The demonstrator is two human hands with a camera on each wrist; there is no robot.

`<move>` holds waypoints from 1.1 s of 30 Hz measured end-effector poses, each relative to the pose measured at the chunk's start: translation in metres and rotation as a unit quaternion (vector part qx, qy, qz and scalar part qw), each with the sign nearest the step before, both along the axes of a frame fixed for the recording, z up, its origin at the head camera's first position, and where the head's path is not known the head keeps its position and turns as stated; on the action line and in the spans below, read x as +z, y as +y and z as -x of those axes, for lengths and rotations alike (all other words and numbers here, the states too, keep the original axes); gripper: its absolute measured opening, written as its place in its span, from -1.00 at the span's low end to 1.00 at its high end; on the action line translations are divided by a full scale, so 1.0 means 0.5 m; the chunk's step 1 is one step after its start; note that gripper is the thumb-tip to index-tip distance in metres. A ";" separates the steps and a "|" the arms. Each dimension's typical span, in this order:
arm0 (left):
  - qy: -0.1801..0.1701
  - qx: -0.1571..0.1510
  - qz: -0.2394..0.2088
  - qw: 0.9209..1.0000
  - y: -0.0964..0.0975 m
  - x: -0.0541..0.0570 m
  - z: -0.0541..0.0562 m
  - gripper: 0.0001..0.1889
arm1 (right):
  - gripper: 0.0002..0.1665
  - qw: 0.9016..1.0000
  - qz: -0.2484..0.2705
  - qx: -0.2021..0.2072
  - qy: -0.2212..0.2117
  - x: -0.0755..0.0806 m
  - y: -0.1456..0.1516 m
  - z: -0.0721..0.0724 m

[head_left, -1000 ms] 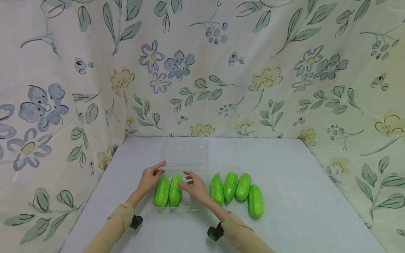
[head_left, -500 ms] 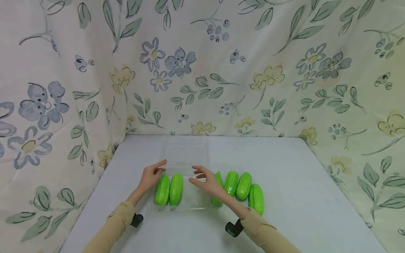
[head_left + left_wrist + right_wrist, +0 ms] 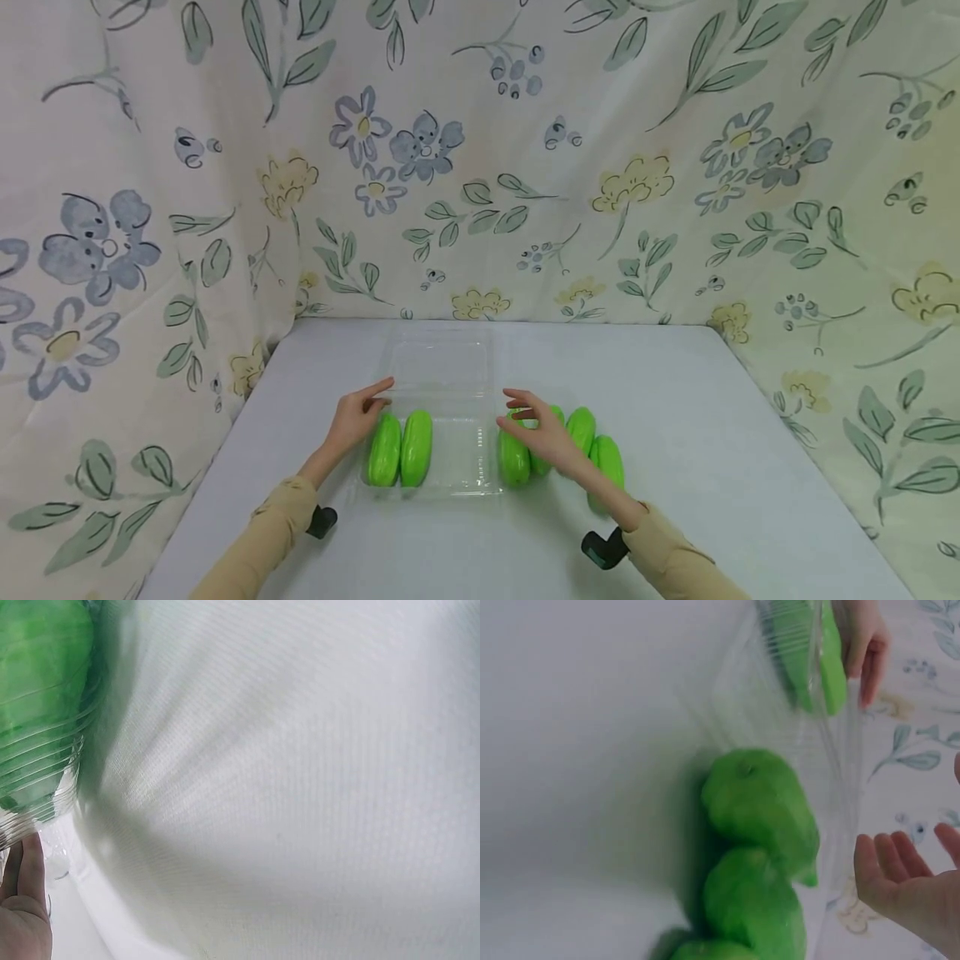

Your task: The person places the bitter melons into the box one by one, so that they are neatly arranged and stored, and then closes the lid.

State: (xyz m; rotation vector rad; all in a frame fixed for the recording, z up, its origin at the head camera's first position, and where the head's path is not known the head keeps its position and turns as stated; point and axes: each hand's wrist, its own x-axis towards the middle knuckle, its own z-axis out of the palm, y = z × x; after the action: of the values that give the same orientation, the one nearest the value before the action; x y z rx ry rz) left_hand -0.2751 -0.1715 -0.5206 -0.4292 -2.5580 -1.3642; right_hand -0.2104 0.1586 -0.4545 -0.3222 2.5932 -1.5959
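A clear plastic clamshell box (image 3: 459, 458) lies on the table with its lid (image 3: 441, 362) folded back. Two plump, glossy green cucumbers (image 3: 416, 448) lie side by side in its left part. My left hand (image 3: 356, 417) is at the box's back left corner, its fingertips (image 3: 31, 862) right at the clear wall in the left wrist view. Just right of the box, several more such cucumbers (image 3: 514, 460) form a row. My right hand (image 3: 542, 432) hovers over the row's left end, fingers spread and holding nothing, partly hiding the second cucumber.
The white table (image 3: 675, 400) stretches right of the row. A flowered cloth (image 3: 480, 167) hangs behind and at both sides. Dark wrist cameras (image 3: 604, 548) stick out under both forearms. The rightmost cucumber (image 3: 611, 458) is partly behind my right forearm.
My right hand has moved right, from over the second cucumber in the box to over the row outside. The left hand stays at the box corner, and the cucumbers have not moved.
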 end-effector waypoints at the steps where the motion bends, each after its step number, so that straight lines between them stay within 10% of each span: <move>1: 0.001 0.000 -0.001 1.000 -0.001 0.001 -0.001 -0.59 | -0.38 1.000 -0.004 -0.001 -0.003 0.000 0.009 -0.001; 33: -0.013 0.002 -0.005 1.000 -0.004 0.007 0.000 -0.58 | -0.29 0.981 -0.169 -0.092 -0.036 -0.008 0.248 -0.042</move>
State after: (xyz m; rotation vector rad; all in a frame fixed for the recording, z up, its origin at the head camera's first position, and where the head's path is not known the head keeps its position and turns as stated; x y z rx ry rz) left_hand -0.2753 -0.1736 -0.5173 -0.4066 -2.5687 -1.3897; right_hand -0.1892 0.2826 -0.4586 0.0015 2.8388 -1.1499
